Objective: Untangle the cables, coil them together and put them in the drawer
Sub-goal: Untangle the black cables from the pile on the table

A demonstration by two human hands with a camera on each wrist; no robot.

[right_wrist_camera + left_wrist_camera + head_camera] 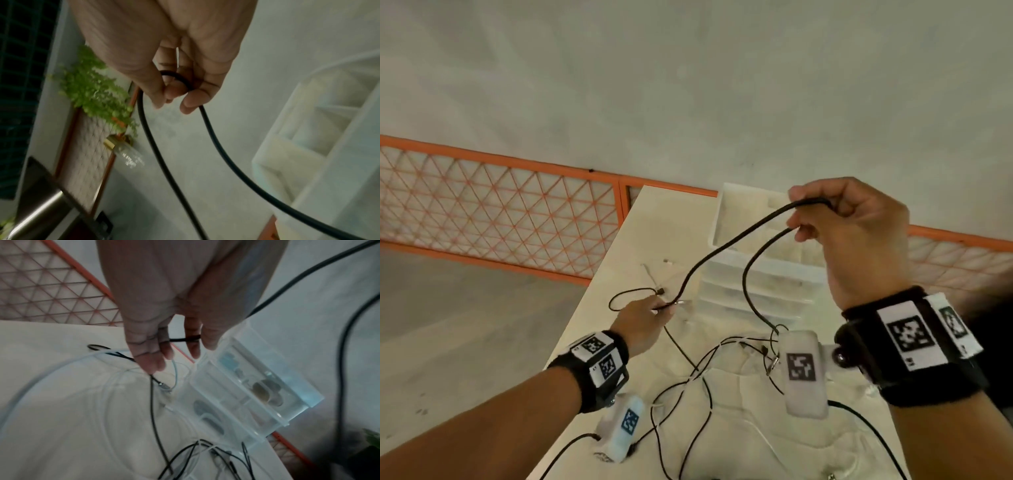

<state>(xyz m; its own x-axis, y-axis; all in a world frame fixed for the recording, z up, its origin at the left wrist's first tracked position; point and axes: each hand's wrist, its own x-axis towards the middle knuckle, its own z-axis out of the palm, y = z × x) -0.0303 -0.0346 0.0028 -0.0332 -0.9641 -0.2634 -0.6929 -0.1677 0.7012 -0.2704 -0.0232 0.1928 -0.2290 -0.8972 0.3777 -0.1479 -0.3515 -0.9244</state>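
Note:
A thick black cable (722,245) runs between my two hands above the white table (654,222). My right hand (803,219) is raised over the clear plastic drawer unit (726,219) and pinches a bend of the black cable (216,141), both strands hanging down. My left hand (666,306) is lower, near the table, with the black cable (192,338) gripped between its fingers (152,356) close to a plug end. A tangle of thin black and white cables (709,377) lies on the table in front of me. The drawer unit (257,386) stands just right of my left hand.
The table's left edge drops to the floor, with an orange mesh fence (500,212) behind it. A white cable (61,368) loops wide across the table. In the right wrist view a green plant (92,91) hangs to the right of the table.

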